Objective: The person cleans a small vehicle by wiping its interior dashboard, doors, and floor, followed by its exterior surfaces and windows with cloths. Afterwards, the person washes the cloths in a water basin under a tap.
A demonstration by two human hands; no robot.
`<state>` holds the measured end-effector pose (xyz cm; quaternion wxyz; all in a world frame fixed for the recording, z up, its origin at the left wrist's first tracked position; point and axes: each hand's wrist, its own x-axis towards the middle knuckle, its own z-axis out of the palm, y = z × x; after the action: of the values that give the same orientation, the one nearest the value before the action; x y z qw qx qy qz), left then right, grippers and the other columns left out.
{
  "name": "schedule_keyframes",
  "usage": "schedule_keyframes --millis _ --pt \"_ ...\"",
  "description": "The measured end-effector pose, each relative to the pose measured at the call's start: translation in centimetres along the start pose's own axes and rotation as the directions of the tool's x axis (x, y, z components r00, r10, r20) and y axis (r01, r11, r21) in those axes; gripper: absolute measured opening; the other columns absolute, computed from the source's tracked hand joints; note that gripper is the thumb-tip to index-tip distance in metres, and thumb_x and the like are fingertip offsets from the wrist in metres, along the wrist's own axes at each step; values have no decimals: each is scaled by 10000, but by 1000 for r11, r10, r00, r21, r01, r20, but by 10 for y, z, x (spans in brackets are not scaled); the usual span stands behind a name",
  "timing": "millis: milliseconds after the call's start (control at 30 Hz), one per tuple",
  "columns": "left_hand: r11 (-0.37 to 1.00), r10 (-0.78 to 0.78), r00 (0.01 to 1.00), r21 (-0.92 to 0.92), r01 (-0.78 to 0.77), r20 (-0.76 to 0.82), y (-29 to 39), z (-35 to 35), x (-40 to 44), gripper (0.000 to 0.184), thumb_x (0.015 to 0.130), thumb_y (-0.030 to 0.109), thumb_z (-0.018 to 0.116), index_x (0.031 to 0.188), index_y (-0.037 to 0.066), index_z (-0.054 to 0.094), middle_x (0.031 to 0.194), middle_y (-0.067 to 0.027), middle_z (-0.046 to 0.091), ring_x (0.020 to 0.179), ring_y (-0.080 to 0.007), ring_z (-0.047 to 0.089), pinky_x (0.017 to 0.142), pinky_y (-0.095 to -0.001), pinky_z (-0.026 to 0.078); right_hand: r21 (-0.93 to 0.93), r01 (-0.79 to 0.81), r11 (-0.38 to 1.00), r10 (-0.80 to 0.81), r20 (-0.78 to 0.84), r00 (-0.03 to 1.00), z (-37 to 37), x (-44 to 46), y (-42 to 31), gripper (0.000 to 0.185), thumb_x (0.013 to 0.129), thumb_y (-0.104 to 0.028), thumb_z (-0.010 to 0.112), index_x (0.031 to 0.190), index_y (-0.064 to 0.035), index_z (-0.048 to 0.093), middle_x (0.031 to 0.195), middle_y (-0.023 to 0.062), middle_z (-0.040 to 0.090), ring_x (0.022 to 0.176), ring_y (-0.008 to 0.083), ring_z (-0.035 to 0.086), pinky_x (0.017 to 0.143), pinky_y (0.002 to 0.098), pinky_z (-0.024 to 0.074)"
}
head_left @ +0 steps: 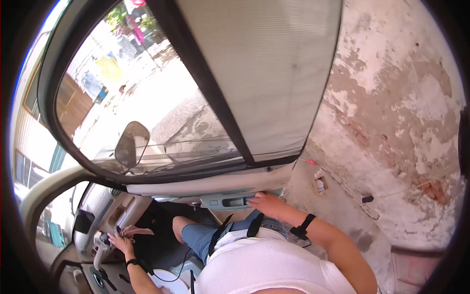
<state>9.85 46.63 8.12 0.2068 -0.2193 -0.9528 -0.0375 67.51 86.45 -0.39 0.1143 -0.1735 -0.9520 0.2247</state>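
My left hand (121, 242) is at the dashboard of a vehicle, beside the pale steering wheel (100, 252). Its fingers are closed on a pinkish cloth (139, 230), whose loose end sticks out to the right. The finer grip is too small to make out. My right hand (264, 202) lies at the end of the green-grey armrest (211, 202) on the open door, with its fingers bent over the edge by the handle recess. Black bands circle both wrists.
The door window (191, 117) and a side mirror (132, 143) are above the armrest. A mesh shade (264, 73) covers part of the glass. A peeling wall (391, 108) stands on the right, with a small box (320, 184) on the ground. A cable (182, 268) hangs near my legs.
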Motion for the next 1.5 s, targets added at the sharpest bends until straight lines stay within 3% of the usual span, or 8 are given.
schedule_keyframes --millis 167,400,467,600,633,733,1067,1500 --pt "993 6 998 -119 -14 -62 12 -1 -17 441 784 25 594 1207 -26 486 1523 -250 232 1402 -480 181 1127 -540 202 46 210 977 -215 284 935 -33 12 8 493 830 -37 533 1319 -96 521 1131 56 605 1088 263 537 870 368 503" --pt "965 -34 991 -261 -1 -131 38 -19 -30 425 784 -28 574 1195 71 531 1540 -191 238 1420 -456 152 1150 -531 155 -1 148 989 -131 459 879 -38 17 -3 573 801 20 531 1361 -86 480 1202 93 595 1096 305 527 923 396 469" --pt "968 -46 993 -252 17 -110 44 -24 -31 495 737 -75 573 1218 7 488 1531 -188 240 1422 -453 139 1161 -506 147 -11 127 992 -105 497 861 -39 17 -6 565 802 22 533 1355 -82 486 1198 103 597 1097 309 526 929 402 461" --pt "976 -60 991 -214 33 -118 49 -31 -32 460 761 -68 567 1211 -11 489 1527 -180 253 1422 -437 154 1162 -485 170 35 109 993 -113 445 888 -38 14 -5 523 841 22 507 1357 -64 492 1188 127 602 1103 328 519 958 411 430" --pt "982 -38 987 -187 8 -154 46 -28 -31 370 796 43 615 1160 61 551 1502 -176 313 1402 -443 205 1127 -531 199 33 111 993 -115 414 903 -37 13 -4 514 854 20 499 1362 -57 489 1196 134 601 1106 334 517 970 413 419" --pt "987 -31 990 -159 9 -136 44 -28 -31 421 787 81 660 1193 66 552 1485 -176 332 1399 -436 215 1128 -525 196 72 101 992 -122 425 897 -35 10 -2 589 833 35 524 1408 -59 435 1233 175 567 1111 367 490 988 425 388" --pt "997 -46 997 -60 42 -64 45 -35 -32 473 795 104 635 1256 100 527 1474 -155 355 1415 -415 203 1139 -502 208 95 141 985 -170 521 836 -43 20 3 568 853 48 490 1411 -33 416 1237 158 576 1097 356 511 983 422 392" --pt "997 -76 994 -9 75 -84 57 -38 -32 438 792 115 664 1215 94 554 1441 -140 386 1401 -408 234 1123 -505 238 97 87 991 -124 505 854 -43 19 -2 566 858 62 486 1411 -39 424 1265 159 566 1104 358 512 989 421 393"
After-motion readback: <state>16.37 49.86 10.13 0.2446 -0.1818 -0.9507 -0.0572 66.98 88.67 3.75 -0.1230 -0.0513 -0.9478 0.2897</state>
